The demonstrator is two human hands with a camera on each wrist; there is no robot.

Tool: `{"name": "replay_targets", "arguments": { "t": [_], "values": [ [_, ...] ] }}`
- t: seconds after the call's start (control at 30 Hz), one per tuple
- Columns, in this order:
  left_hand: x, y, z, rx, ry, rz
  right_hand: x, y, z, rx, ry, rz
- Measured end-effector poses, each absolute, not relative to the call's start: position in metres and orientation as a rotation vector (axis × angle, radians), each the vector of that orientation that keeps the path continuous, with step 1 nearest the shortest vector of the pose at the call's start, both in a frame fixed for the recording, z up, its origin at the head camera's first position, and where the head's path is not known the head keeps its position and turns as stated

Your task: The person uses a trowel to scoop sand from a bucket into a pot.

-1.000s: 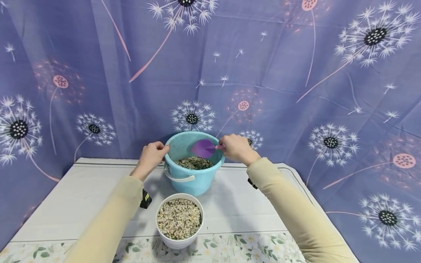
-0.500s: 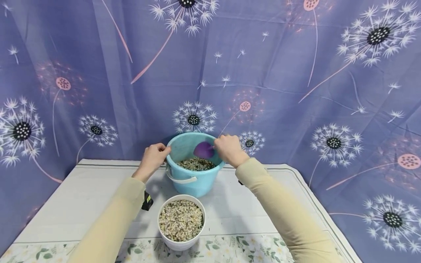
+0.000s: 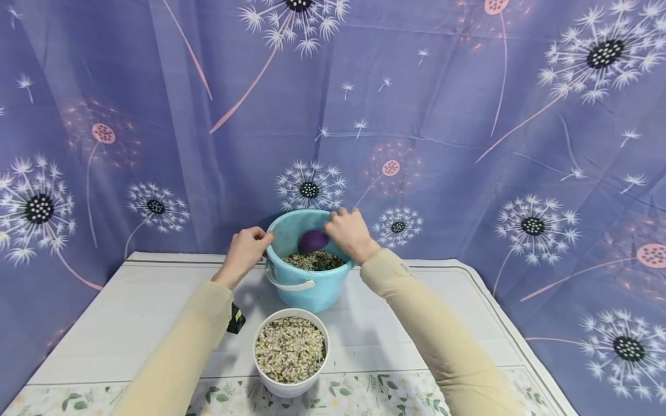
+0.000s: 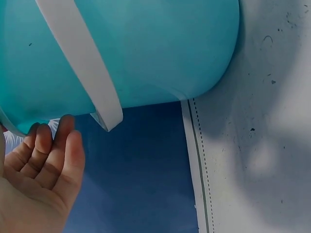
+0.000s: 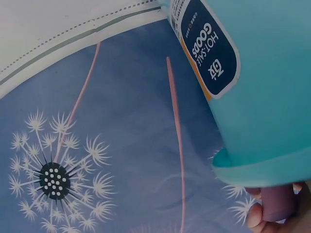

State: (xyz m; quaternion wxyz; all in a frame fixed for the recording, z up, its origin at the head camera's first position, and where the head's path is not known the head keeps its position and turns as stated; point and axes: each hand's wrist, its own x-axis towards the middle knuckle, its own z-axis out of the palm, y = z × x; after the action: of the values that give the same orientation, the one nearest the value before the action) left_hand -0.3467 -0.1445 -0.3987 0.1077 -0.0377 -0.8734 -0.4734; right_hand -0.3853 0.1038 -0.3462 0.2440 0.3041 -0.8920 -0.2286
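A light blue bucket with a white handle stands at the back of the table, with mixed grain in its bottom. My left hand pinches the bucket's left rim; in the left wrist view its fingers reach up to that rim beside the bucket wall. Over the right rim, my right hand grips a purple scoop by its handle. The scoop's bowl hangs inside the bucket, its lower edge close to the grain.
A white bowl heaped with pale mixed grain stands in front of the bucket, between the forearms. A small black device shows by the left wrist. A purple-blue dandelion curtain hangs directly behind the table.
My right hand has moved left over the bucket's rim, and the scoop has dipped deeper inside, its bowl turning darker side out. The left hand keeps its hold on the rim.
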Motion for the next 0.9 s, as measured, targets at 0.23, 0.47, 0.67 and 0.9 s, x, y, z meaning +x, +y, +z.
{"name": "replay_targets", "arguments": {
  "t": [0.23,0.47,0.67,0.9],
  "values": [
    [-0.3457,-0.1447,-0.394,-0.114,-2.572,-1.397,-0.3878,0.0963,-0.3434,0.777,-2.533,-0.612],
    [-0.3458,-0.145,-0.3906,-0.105,-2.602,-1.35,-0.3878,0.0971,-0.3409,0.763,-2.558,-0.628],
    [-0.3442,-0.1435,-0.3895,-0.093,-2.621,-1.311,-0.3862,0.098,-0.3416,0.768,-2.57,-0.623],
    [-0.3427,-0.1421,-0.3908,-0.085,-2.614,-1.317,-0.3877,0.0991,-0.3447,0.812,-2.511,-0.646]
  ]
}}
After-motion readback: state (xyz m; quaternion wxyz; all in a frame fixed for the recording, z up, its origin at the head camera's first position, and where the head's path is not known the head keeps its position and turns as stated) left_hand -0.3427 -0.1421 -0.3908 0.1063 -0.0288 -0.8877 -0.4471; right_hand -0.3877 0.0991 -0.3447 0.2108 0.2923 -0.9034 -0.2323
